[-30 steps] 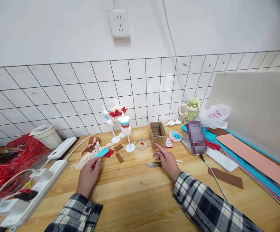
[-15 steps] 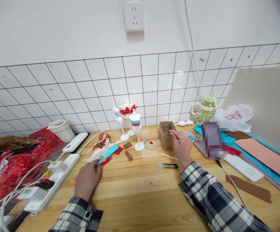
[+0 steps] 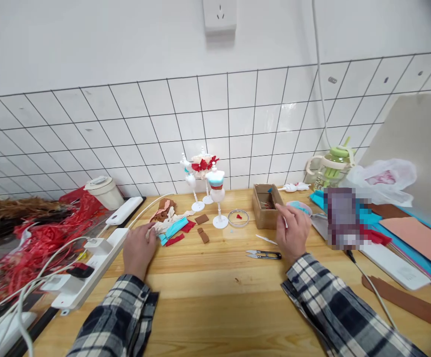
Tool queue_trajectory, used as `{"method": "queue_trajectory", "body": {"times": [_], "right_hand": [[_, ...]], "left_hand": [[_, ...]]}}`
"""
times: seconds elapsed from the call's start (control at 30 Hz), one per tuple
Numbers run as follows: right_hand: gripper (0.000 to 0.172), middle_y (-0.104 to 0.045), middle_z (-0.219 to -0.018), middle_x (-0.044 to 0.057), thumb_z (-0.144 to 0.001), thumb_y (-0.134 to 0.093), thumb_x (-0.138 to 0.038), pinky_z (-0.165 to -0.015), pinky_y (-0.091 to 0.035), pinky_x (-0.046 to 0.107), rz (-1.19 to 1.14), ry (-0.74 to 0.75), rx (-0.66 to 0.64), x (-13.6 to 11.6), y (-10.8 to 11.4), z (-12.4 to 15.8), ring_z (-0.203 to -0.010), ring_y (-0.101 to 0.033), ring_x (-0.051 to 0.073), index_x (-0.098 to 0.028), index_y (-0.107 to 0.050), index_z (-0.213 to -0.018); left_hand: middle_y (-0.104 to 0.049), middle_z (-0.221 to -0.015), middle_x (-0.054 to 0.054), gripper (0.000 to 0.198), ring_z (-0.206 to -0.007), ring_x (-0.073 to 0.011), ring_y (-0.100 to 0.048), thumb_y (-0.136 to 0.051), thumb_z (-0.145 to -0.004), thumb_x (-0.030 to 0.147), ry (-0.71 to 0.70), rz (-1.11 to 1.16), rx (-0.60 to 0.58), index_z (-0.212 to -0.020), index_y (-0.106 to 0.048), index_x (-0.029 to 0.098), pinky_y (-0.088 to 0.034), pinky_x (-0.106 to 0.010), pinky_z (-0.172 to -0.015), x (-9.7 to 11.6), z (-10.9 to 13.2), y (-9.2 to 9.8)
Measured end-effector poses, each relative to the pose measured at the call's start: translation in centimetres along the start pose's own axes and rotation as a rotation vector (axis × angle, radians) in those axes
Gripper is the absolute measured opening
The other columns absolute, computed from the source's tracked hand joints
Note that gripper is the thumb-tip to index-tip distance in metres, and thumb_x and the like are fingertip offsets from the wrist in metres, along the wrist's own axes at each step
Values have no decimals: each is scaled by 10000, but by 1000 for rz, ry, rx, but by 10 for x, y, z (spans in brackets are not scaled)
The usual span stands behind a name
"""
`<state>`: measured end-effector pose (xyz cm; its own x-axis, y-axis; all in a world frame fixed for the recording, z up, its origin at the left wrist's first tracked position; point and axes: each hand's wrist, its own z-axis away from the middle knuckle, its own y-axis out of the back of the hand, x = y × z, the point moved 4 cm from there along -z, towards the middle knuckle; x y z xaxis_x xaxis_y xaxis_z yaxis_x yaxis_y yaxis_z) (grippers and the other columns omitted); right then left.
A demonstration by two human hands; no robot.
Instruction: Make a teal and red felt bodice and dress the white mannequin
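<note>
My left hand [image 3: 140, 250] is at the heap of fabric scraps, its fingertips closed on a cream fabric strip [image 3: 163, 226]. Just right of it lie a turquoise fabric piece [image 3: 176, 227] and red scraps [image 3: 175, 240]. Beside the cardboard box [image 3: 266, 218], my right hand [image 3: 294, 233] is closed, with a thin pale thing showing at its fingers, too small to name. Small white dress-form stands [image 3: 217, 193] are between the hands; the front one wears turquoise and red-brown fabric. Thread snips [image 3: 263, 255] lie left of my right wrist.
A metal ring [image 3: 239, 224] encircles a red scrap. Brown pieces [image 3: 203, 235] lie near the stands. A power strip [image 3: 92, 272] with cables and red plastic [image 3: 48, 248] line the left. A lidded jug [image 3: 332, 166], a phone [image 3: 344, 215] and fabric sheets [image 3: 419, 238] occupy the right.
My left hand has moved from the turquoise scrap up to the cream strip. My right hand has drawn back from over the box to its right front side. The view has shifted slightly.
</note>
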<state>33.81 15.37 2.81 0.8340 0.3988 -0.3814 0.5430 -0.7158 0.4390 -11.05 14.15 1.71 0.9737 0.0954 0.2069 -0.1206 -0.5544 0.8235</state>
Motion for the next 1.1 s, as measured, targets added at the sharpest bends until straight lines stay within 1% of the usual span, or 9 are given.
{"method": "queue_trajectory", "body": {"times": [0.13, 0.27, 0.53, 0.63, 0.7, 0.83, 0.97, 1.03, 1.1], "right_hand": [[243, -660, -980, 81, -902, -456, -223, -867, -413, 388, -114, 162, -396, -21, 15, 26, -942, -568, 234, -228, -653, -1044], [207, -645, -984, 65, -895, -495, -235, -830, -436, 356, -116, 116, -685, -22, 15, 43, -938, -554, 219, -237, -662, -1017], [130, -653, -920, 41, -828, -620, -217, -799, -430, 330, -107, 26, -825, -9, -7, 48, -895, -566, 208, -233, -665, -948], [61, -645, -850, 27, -821, -604, -178, -747, -426, 310, -114, -13, -812, -7, -8, 47, -836, -567, 196, -213, -630, -863], [70, -646, -847, 26, -834, -576, -167, -747, -421, 308, -116, -23, -806, -6, -8, 47, -826, -570, 191, -212, -620, -864], [81, -654, -876, 35, -847, -558, -187, -762, -414, 313, -62, -53, -785, -1, -8, 47, -855, -574, 200, -211, -622, -888], [152, -660, -941, 50, -835, -567, -193, -800, -404, 331, 24, -61, -749, 4, -6, 47, -917, -565, 222, -217, -639, -967], [173, -659, -949, 52, -842, -561, -202, -802, -403, 328, 32, -52, -764, 5, -7, 48, -916, -569, 220, -223, -650, -989], [174, -657, -941, 54, -861, -542, -221, -797, -406, 321, 27, -45, -785, 6, -9, 49, -904, -575, 213, -228, -659, -990]], "left_hand": [[-693, -1067, -147, 479, -1033, -357, -569, -487, -815, 539, 28, -104, -85, -1062, -693, 186, -399, -469, -900, -10, -15, -9], [-698, -1058, -122, 379, -1017, -360, -566, -476, -835, 494, 66, -98, -86, -907, -728, 219, -393, -489, -867, -13, -16, -10], [-628, -934, -91, 405, -881, -292, -568, -380, -891, 445, 526, 243, 378, -1075, -556, 129, -452, -456, -792, -38, 2, 27], [-597, -1023, -92, 383, -951, -294, -554, -264, -935, 407, 571, 381, 448, -1174, -424, 154, -459, -471, -795, -23, 9, 38], [-618, -914, -48, 329, -798, -233, -596, -295, -924, 393, 515, 582, 362, -1162, -407, 196, -501, -385, -666, 3, 17, 36], [-606, -650, 17, 296, -454, -140, -531, -413, -858, 376, 395, 922, -30, -1108, -471, 228, -463, -278, -437, 81, 50, 13], [-620, -681, 30, 231, -506, -149, -593, -414, -861, 399, 398, 1208, -399, -1050, -399, 269, -507, -279, -474, 141, 87, -12], [-589, -677, 36, 198, -497, -144, -569, -401, -876, 415, 361, 1192, -449, -1007, -400, 267, -503, -279, -469, 152, 92, -15], [-554, -673, 29, 213, -509, -150, -543, -379, -891, 446, 296, 1055, -378, -963, -436, 254, -496, -289, -483, 150, 89, -12]]}}
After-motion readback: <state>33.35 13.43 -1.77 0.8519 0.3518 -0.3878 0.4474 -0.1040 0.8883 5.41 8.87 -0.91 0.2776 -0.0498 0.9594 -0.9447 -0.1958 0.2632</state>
